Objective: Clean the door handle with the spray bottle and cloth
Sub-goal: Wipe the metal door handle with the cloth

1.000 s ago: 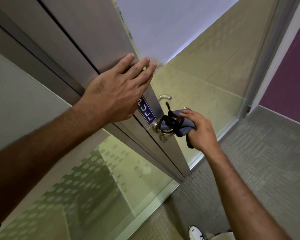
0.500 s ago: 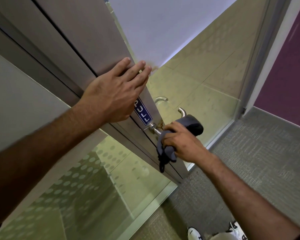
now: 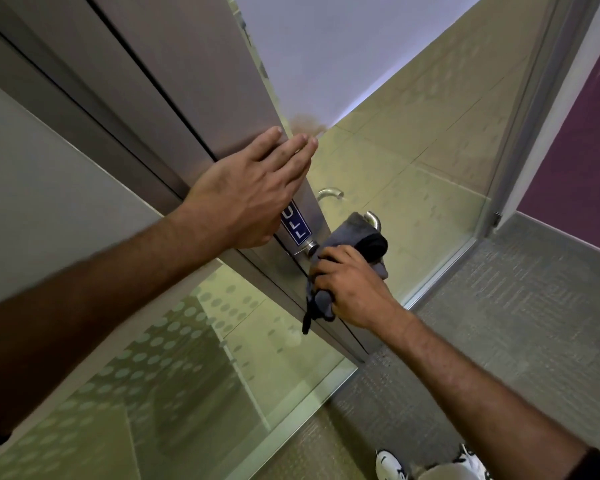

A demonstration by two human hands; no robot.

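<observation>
At a brushed-metal door stile (image 3: 201, 81), right hand (image 3: 354, 289) grips a gray microfiber cloth (image 3: 352, 233) w/ curled fingers around the curved steel lever handle (image 3: 374, 218); left hand (image 3: 246, 195) presses flat, fingers straight.

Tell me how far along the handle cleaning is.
Done: spraying seems over, since no bottle is in view. In hand: the right hand grips the cloth wrapped over the handle, mid-wipe, while the left hand lies flat on the door. Left: the handle's bare curved tip and the base by the door.
</observation>
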